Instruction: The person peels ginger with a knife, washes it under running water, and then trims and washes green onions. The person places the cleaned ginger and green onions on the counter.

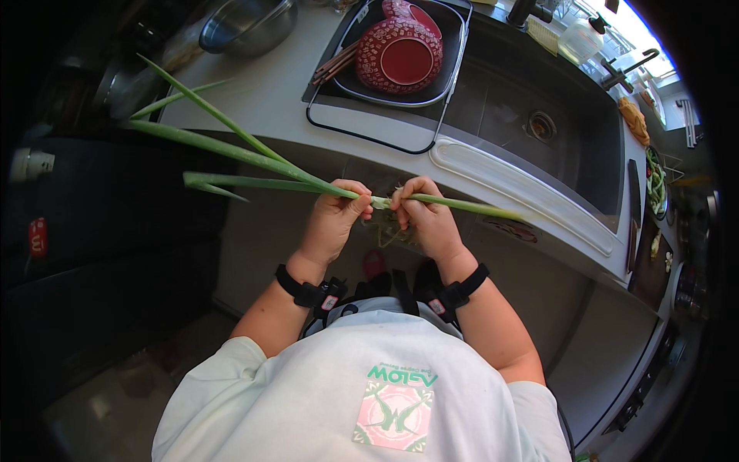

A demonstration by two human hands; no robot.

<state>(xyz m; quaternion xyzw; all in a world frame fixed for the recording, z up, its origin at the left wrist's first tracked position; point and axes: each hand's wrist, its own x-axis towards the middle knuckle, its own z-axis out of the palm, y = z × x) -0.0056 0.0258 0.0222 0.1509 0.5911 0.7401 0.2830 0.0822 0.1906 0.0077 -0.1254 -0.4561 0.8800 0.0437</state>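
Observation:
My left hand (339, 216) grips a long green onion (242, 151) near its pale lower end, between thumb and fingers. Its green leaves fan out to the left over the counter's edge. Close by on the right, my right hand (426, 215) pinches the base end, and a green leaf (462, 204) sticks out from it to the right, its tip blurred. Thin roots or fibres hang around the right fingers. Whether that leaf is still joined to the stalk is hidden by the fingers. Both hands are in the air in front of the counter.
Behind the hands, a dish rack (375, 140) holds red patterned bowls (369, 60) and chopsticks (336, 63) beside a dark sink (496, 104). A metal bowl (254, 29) stands at back left. At right are a cutting board (646, 271) and a plate of green vegetables (656, 182).

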